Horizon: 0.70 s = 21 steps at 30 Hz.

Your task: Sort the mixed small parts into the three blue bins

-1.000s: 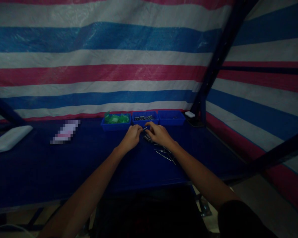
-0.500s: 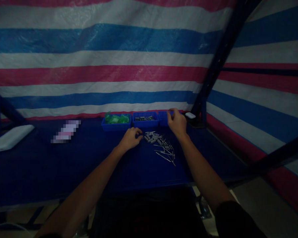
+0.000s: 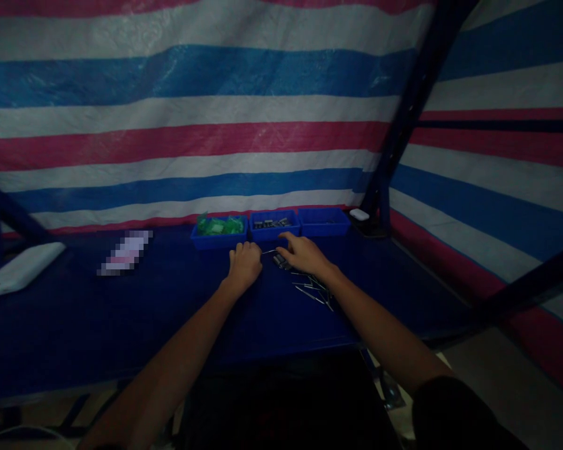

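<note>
At the left edge of the desk (image 3: 122,325) I see a flat white device (image 3: 19,269). Along the far edge stand a blue bin of green pieces (image 3: 219,230) and a blue bin of metal parts (image 3: 273,226). Just before them the left hand (image 3: 244,265) rests curled into a fist. Beside it, the right hand (image 3: 304,255) lies over the loose metal pins (image 3: 312,286), fingers stretched out. In this dim light I cannot tell whether it grips one.
</note>
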### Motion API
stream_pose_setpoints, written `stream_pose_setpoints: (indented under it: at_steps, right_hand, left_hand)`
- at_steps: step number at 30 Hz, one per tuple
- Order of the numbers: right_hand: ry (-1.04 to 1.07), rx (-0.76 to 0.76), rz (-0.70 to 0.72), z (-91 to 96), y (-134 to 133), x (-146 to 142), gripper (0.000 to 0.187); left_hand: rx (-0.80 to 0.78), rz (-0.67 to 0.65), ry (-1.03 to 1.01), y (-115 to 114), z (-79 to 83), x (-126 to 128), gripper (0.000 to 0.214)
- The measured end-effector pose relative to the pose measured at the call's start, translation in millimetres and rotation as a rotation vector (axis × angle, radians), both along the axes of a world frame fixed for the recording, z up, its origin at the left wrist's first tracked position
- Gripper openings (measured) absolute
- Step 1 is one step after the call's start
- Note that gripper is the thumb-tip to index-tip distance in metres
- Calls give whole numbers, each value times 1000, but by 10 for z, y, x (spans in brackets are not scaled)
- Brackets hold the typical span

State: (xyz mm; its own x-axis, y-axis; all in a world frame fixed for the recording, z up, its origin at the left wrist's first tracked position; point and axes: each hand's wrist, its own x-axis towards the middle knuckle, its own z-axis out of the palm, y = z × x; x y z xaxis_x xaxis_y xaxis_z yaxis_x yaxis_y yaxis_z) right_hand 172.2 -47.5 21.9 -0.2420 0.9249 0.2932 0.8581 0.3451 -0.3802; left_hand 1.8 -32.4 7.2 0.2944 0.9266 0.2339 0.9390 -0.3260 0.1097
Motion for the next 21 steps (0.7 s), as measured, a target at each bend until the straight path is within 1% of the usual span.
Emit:
stream_pose_setpoints:
  at_steps: [4,7,11,13,15,17,19,21]
  right_hand:
    - [-20,79,54,39,-61,-46,32]
    - [-23,140,89,55,-80,-67,23]
    - [-20,185,110,29,-75,-87,17]
    - [-13,209,116,22,-71,-86,15]
    - [12,228,109,31,-69,-74,16]
    - [57,231,86,52,-69,-52,21]
    - [97,221,71,73,-74,-27,26]
    - [120,210,73,86,-85,-14,28]
  left_hand:
    - [-9,-107,-82,51,85,-114,27]
    - [-28,-174,-148,43,123,-132,25]
    - [-46,-240,-226,31,93,-105,25]
    - [-30,-256,-298,30,76,-95,24]
    - [10,-283,-387,16,79,-84,21]
    - [51,-323,-456,-16,102,-69,16]
    - [68,-356,-488,-60,135,-47,14]
    - [64,-351,-508,-105,164,-23,15]
